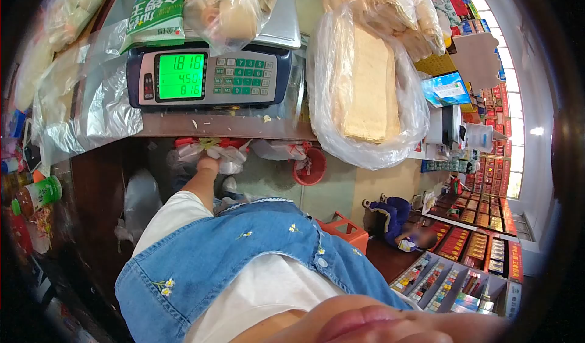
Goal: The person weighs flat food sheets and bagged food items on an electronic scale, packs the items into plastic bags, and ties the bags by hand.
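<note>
My left hand (208, 164) reaches down under the counter's front edge, among bunched plastic bags (230, 159) in white and red. It touches the bags, but its fingers are buried in them, so their grip does not show. My right hand is outside the view. Above, on the counter (231, 125), a digital scale (210, 75) shows 1.818, 4.50 and 8.16 in green. On its pan lie a clear bag of pale food (234, 17) and a green-and-white packet (157, 14).
Right of the scale, a large clear bag holds stacked beige sheets (372, 87). Below the counter stand a red bin (309, 166) and an orange stool (344, 230). Another person (393, 218) is at the right near display shelves. A bottle (38, 195) lies at left.
</note>
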### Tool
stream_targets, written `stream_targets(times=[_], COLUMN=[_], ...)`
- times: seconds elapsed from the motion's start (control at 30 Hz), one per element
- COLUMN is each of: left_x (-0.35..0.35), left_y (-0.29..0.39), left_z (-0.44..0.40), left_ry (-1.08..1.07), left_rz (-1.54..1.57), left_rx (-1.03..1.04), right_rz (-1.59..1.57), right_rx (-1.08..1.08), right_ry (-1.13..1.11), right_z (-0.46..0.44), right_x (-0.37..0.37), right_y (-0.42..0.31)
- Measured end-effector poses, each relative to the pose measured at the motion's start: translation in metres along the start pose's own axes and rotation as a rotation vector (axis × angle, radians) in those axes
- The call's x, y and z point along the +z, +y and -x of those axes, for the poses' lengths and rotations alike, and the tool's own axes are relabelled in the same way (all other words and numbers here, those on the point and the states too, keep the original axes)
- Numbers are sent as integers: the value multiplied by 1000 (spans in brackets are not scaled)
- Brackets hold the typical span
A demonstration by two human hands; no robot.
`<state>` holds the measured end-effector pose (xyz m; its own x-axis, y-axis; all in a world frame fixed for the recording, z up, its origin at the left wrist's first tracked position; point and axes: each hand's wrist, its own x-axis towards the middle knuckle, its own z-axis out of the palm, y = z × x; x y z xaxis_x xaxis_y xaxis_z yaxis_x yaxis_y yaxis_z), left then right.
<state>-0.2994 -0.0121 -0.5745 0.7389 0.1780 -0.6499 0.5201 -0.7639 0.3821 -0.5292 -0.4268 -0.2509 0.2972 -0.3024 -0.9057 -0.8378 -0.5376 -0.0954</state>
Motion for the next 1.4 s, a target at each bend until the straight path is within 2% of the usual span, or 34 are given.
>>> stream_targets(times=[0.03, 0.07, 0.13, 0.17, 0.23, 0.37, 0.43, 0.53, 0.57, 0.63, 0.7, 0.73, 0.8, 0.83, 0.9, 0.97, 1.03, 1.07, 1.13, 1.2, 1.23, 1.27, 1.3, 1.37, 1.4], left_x=[-6, -9, -6, -13, -30, -53, -70, -95, -78, -36, -46, -59, -105, -127, -167, -199, -223, -234, -255, -280, -297, -319, -341, -380, -410], left_y=[3, 2, -5, -5, 0, -2, 4, 10, -3, -34, -40, -39, -37, -39, -43, -52, -65, -72, -85, -89, -87, -83, -82, -91, -53], left_z=[3, -2, -21, -21, -14, 10, 32, 75, 71, 56, 65, 71, 87, 96, 114, 131, 152, 164, 185, 205, 213, 217, 218, 206, 241], left_ry=[116, 116, -84, -84, -268, -214, -418, -450, -444, -691, -784, -803, -828, -837, -846, -835, -801, -779, -738, -691, -659, -619, -572, -525, -448], left_rz=[21, 15, -335, -342, -219, -228, -356, -204, -210, -516, -601, -613, -616, -615, -622, -660, -743, -800, -932, -1018, -994, -847, -588, 573, 809], left_rx=[8, 11, 302, 306, 206, 214, 214, 108, 103, 310, 353, 348, 322, 303, 282, 253, 239, 231, 231, 244, 256, 287, 314, 389, 480], right_rz=[-2, -4, -10, -14, -18, -32, -36, 14, 83, 153, -125, 25, 292, 413, 466, 766, 780, 777, 795, 796, 797, 841, 831, 791, 717], right_rx=[2, 7, 11, 13, 15, 14, 6, 4, 11, 8, -133, -241, -389, -424, -509, -801, -716, -734, -881, -911, -915, -1009, -1010, -1105, -1156], right_ry=[-3, -5, -8, -8, -8, -9, -9, -1, -16, -46, -101, -73, -21, 2, -11, 112, 30, 20, 160, 110, 55, 42, 40, -89, -101], right_z=[0, 2, 4, 4, 5, 4, -1, -3, 6, 3, -38, -59, -70, -49, -47, -16, 0, 6, 18, 33, 42, 57, 66, 80, 89], right_x=[3, 6, 12, 15, 20, 32, 39, 40, 36, 30, 23, 16, 7, 1, -3, -6, -1, 5, 16, 26, 30, 31, 35, 41, 46], right_y=[-2, -3, -7, -9, -12, -13, -11, -23, -41, -53, -28, -22, -51, -87, -140, -204, -253, -269, -295, -321, -333, -345, -357, -383, -396])
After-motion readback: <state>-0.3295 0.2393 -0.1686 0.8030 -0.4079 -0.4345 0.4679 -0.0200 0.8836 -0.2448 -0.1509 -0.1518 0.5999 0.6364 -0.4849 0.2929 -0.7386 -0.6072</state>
